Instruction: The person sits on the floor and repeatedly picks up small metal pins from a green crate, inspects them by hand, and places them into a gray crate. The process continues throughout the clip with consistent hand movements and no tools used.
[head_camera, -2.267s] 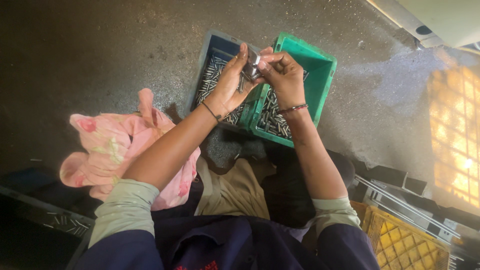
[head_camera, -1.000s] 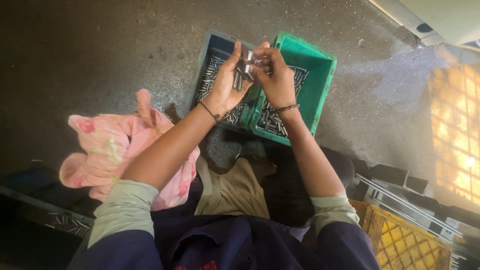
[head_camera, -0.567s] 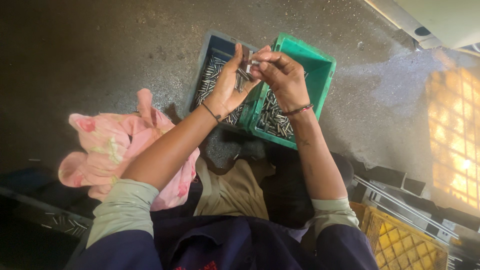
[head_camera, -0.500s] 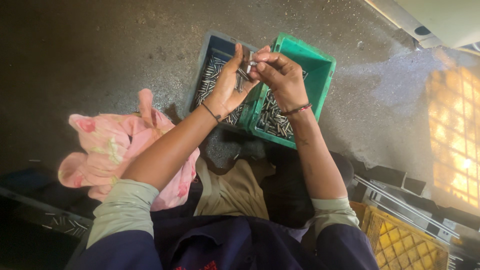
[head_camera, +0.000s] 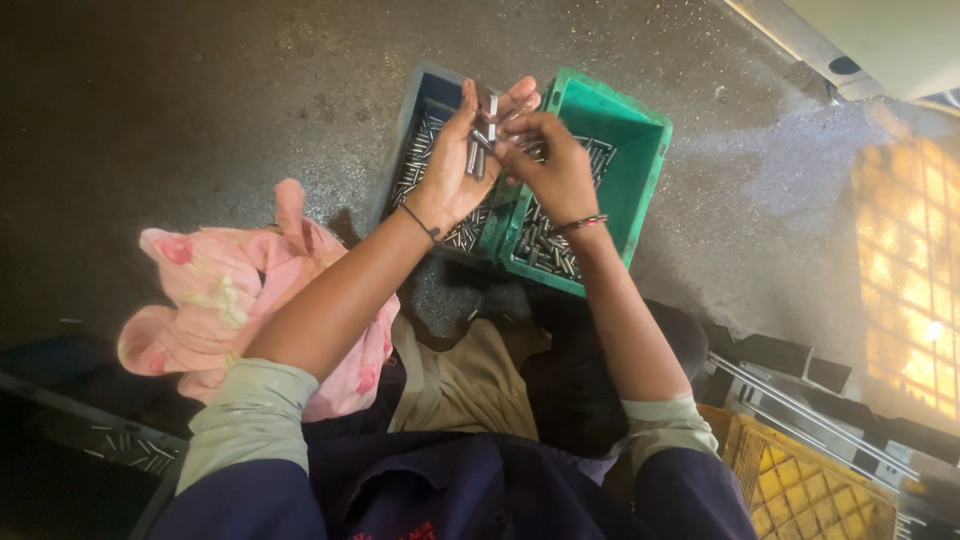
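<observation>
We cup our left hand (head_camera: 462, 160) palm-up over the 2 bins so any dropped piece falls back in; its grip holds a small bunch of metal pins (head_camera: 480, 145). Our right hand (head_camera: 548, 165) pinches narrowly at that bunch, fingertips on 1 pin. The pins look short, slim, silvery and cylindrical, like those heaped in the dark bin (head_camera: 415, 150) and the green bin (head_camera: 625, 165) on the floor

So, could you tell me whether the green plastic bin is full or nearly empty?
Only partly filled: the green plastic bin holds a shallow layer of small metal pins on its floor, with its inner walls bare well above them.
</observation>
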